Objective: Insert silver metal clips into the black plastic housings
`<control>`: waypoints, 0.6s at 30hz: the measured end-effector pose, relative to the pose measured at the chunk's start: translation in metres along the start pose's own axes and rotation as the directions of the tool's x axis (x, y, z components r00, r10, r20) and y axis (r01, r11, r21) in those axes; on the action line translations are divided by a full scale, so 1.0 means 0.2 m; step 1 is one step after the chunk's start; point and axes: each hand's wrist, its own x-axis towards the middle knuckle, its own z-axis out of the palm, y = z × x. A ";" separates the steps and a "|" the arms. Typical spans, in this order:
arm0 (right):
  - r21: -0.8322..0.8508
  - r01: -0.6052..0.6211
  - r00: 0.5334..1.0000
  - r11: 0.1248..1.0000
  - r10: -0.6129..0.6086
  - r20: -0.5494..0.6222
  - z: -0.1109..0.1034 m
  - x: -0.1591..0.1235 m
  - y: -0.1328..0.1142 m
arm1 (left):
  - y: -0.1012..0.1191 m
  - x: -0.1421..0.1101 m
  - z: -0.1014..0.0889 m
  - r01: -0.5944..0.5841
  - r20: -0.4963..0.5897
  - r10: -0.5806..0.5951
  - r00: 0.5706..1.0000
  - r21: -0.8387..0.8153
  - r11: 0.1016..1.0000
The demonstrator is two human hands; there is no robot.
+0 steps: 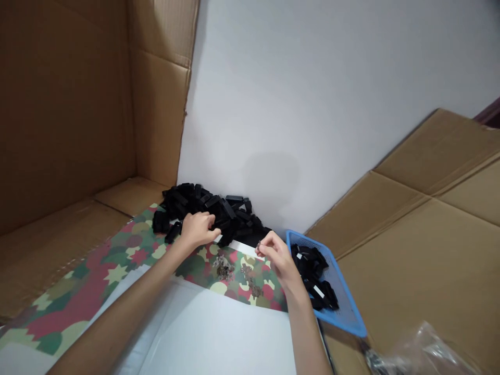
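Note:
My left hand (198, 229) is over the near edge of a heap of black rectangular plastic pieces (230, 208), its thumb and fingers apart. Whether its fingertips touch a piece is hard to see. My right hand (275, 251) pinches a small brownish part (258, 247) between thumb and fingertips, just left of a blue basket. Between and below the hands, a small pile of silvery metal bits (224, 267) lies on a camouflage-patterned sheet (203, 280). Beside it is a loose scatter of small brown parts (252, 284).
The blue basket (344, 291) on the right holds several black pieces (312, 268). White paper (222, 333) covers the near side. Cardboard walls (160, 104) rise left and right, with a white wall (312, 104) behind. Clear plastic (425, 354) lies at bottom right.

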 end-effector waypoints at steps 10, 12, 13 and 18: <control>-0.008 0.207 0.931 0.978 -0.200 -0.305 -0.09 -0.17 -0.18 | 0.38 -0.23 -0.27 0.006 0.052 0.057 0.997 -0.790 0.613; -0.047 0.228 0.910 0.973 -0.230 -0.345 -0.11 -0.19 -0.20 | 0.43 -0.28 -0.28 0.140 0.184 0.072 0.980 -0.904 0.403; -0.061 0.230 0.904 0.971 -0.236 -0.356 -0.12 -0.20 -0.20 | 0.45 -0.29 -0.28 0.222 0.256 0.089 0.963 -0.933 0.282; -0.108 0.253 0.885 0.962 -0.275 -0.376 -0.12 -0.23 -0.23 | 0.47 -0.33 -0.26 0.267 0.295 0.133 0.946 -0.944 0.194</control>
